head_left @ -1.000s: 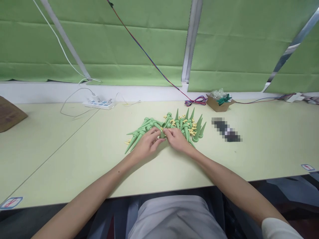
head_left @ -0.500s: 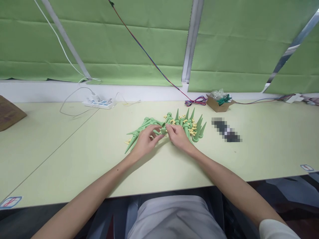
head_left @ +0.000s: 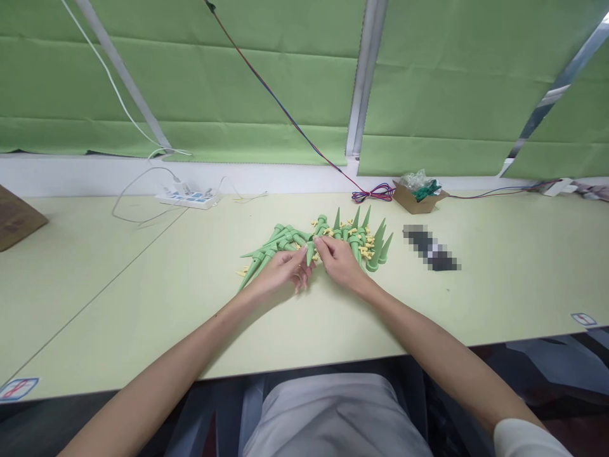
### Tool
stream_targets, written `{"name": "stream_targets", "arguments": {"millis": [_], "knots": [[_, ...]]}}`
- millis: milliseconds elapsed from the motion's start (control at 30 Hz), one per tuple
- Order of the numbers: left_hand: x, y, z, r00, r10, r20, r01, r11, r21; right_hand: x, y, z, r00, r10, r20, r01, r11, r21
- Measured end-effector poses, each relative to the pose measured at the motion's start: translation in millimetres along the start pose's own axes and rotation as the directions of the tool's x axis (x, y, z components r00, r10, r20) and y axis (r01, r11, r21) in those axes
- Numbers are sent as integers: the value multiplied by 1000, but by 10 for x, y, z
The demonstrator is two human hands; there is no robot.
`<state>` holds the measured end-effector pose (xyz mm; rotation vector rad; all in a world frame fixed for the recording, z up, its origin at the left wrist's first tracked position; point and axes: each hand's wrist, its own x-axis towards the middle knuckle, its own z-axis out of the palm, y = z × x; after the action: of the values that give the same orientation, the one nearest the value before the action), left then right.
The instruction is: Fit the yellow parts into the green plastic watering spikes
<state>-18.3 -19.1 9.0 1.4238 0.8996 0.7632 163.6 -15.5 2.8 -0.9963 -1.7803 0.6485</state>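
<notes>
A green plastic spike [head_left: 310, 253] with a wide cup-like top is held between my hands, its point downward. My right hand [head_left: 339, 259] pinches it at the top rim with thumb and forefinger. On the other side, my left hand [head_left: 287, 268] has its thumb against the spike, with the fingers curled below and partly hidden. Behind my hands lies a pile of similar green spikes [head_left: 280, 236], some fitted with small yellow valve-like pieces [head_left: 366, 252]. Several spikes at the right of the pile stand point up, such as a tall one [head_left: 377, 246].
An open cardboard box [head_left: 415, 203] with green items and clear plastic stands at the back, beside a coiled red-and-blue cable [head_left: 373, 193]. A white power strip [head_left: 186, 198] is back left. A brown board-like object [head_left: 19, 219] lies far left; a pixelated dark item [head_left: 431, 247] lies right.
The spike has turned so that its point hangs down. My left hand has rotated, its fingers moving from behind the spike to below it. My right hand has barely moved.
</notes>
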Motion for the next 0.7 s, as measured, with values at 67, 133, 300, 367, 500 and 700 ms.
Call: {"name": "stream_targets", "arguments": {"millis": [67, 133, 300, 367, 500, 700], "knots": [[6, -21, -7, 1000, 11, 15, -11, 1000, -10, -6, 4, 4, 1000, -4, 8, 4, 1000, -4], [6, -31, -11, 1000, 19, 15, -19, 1000, 3, -8, 13, 9, 1000, -5, 12, 5, 1000, -11], [-19, 3, 3, 999, 33, 5, -33, 999, 36, -11, 36, 32, 1000, -8, 13, 8, 1000, -22], [-31, 17, 2, 999, 47, 2, -47, 998, 44, -12, 39, 39, 1000, -13, 11, 13, 1000, -16], [-55, 28, -14, 996, 90, -3, -89, 985, 148, -11, 35, 48, 1000, -3, 4, 3, 1000, -9], [-103, 47, 36, 973, 213, -84, -168, 915, 367, -16, 71, 98, 993, 114, 24, -116, 980, 163]]}}
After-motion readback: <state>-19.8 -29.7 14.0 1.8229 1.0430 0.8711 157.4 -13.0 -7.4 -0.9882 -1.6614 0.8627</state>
